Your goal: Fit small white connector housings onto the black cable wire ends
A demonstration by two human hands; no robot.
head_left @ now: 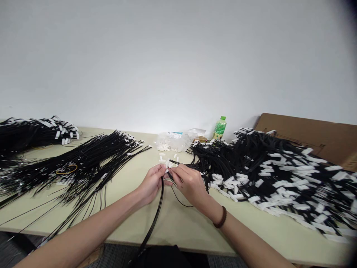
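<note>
My left hand (153, 182) and my right hand (189, 183) meet above the pale table (178, 223), fingertips pinched together. Between them is a small white plastic connector (167, 163) on the end of black cables (156, 216) that trail down toward me over the table's front edge. My left hand pinches the cable end; my right hand pinches the connector and a thin black wire looping below it. A brown band sits on my right wrist. A few loose white connectors (164, 156) lie just beyond my fingers.
A large heap of black cables with white connectors (273, 175) fills the right. Bundles of black cables (92, 160) fan out on the left, with more (33, 132) at far left. A clear bag of white parts (173, 141), a green bottle (219, 128) and cardboard (309, 134) stand by the wall.
</note>
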